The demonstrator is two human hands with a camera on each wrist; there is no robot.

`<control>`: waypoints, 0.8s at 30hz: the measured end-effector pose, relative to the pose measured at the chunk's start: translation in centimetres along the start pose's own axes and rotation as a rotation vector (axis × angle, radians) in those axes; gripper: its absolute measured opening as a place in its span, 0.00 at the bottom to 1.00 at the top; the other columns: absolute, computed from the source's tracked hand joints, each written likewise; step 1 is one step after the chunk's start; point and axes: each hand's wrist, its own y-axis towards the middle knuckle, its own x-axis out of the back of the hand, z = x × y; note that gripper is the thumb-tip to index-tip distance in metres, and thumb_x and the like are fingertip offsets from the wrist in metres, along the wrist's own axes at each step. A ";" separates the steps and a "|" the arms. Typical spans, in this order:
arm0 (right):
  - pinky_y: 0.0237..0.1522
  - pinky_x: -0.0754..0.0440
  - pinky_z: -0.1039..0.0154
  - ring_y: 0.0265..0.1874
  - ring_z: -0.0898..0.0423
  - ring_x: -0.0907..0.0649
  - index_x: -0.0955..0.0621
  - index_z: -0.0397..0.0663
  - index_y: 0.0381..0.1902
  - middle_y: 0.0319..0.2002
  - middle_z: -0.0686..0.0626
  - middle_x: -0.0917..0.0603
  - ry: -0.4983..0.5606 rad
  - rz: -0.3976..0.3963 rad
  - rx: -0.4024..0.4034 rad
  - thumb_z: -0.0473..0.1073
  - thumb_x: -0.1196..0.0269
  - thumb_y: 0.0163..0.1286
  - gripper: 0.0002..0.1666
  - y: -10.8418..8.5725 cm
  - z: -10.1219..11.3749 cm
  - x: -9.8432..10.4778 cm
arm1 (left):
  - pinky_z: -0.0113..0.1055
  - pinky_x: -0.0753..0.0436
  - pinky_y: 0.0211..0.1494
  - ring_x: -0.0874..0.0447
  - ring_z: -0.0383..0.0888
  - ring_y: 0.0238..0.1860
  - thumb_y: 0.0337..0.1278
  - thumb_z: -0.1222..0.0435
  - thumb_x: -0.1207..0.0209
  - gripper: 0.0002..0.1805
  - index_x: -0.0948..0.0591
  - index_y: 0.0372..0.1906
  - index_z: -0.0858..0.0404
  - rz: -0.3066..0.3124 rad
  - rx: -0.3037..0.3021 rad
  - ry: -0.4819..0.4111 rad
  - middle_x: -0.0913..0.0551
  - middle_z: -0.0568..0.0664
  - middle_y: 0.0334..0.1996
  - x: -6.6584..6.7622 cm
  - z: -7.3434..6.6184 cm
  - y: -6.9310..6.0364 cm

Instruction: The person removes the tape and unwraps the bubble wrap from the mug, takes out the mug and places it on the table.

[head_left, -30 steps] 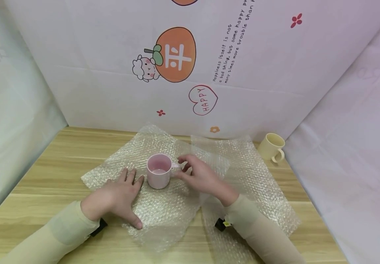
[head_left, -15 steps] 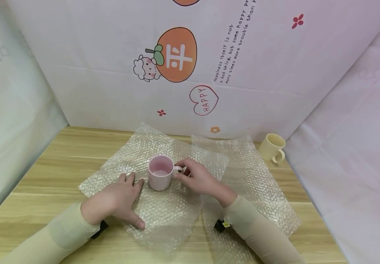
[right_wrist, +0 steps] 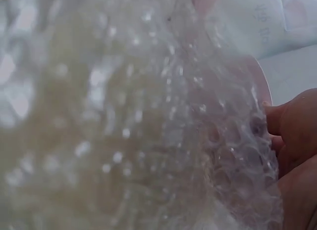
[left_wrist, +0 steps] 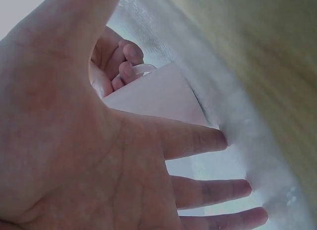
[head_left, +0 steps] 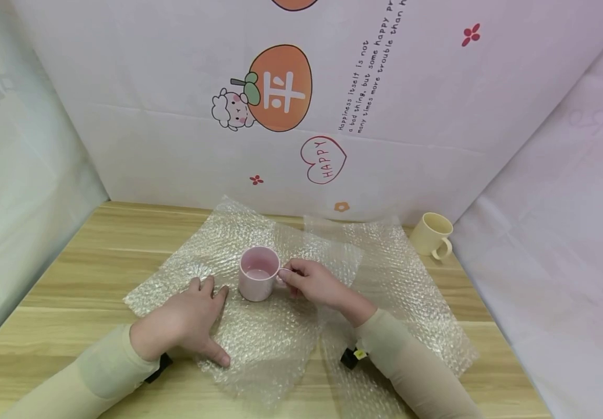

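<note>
A pink mug stands upright on a sheet of bubble wrap, its handle turned to the right. My right hand pinches that handle between thumb and curled fingers; the left wrist view also shows the fingers around it. Spread out to the left of the mug, my left hand has its fingertips resting on the bubble wrap, apart from the mug in the head view. Bubble wrap close to the lens covers much of the right wrist view, hiding most of the mug there.
A second bubble wrap sheet lies to the right, partly overlapping the first. At the back right corner of the wooden table stands a yellow mug. White printed cloth walls close in the back and sides.
The pink mug has shifted slightly to the right across the wrap. My right fingers have closed on its handle, while the left hand stays nearly still.
</note>
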 end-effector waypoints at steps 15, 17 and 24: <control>0.39 0.11 0.54 0.31 0.52 0.16 0.18 0.31 0.45 0.36 0.35 0.15 0.081 -0.165 -0.022 0.51 0.39 0.89 0.23 -0.3 0.7 2.6 | 0.72 0.13 0.57 0.36 0.85 0.73 0.27 0.22 0.21 0.82 0.33 0.81 0.78 -0.032 -0.005 0.009 0.38 0.86 0.75 -0.2 0.1 0.0; 0.38 0.13 0.58 0.31 0.53 0.16 0.18 0.32 0.45 0.38 0.33 0.16 0.091 -0.199 -0.040 0.50 0.39 0.89 0.23 -0.4 0.6 3.3 | 0.71 0.12 0.57 0.34 0.84 0.72 0.28 0.23 0.22 0.81 0.32 0.80 0.77 -0.039 -0.010 0.019 0.36 0.85 0.75 -0.2 0.1 0.1; 0.33 0.17 0.65 0.30 0.52 0.16 0.19 0.28 0.47 0.38 0.33 0.17 0.147 -0.295 -0.052 0.46 0.39 0.89 0.21 -1.5 0.5 6.0 | 0.64 0.09 0.53 0.26 0.76 0.64 0.29 0.23 0.22 0.79 0.30 0.79 0.77 -0.052 -0.009 0.048 0.27 0.80 0.66 -0.1 0.0 0.1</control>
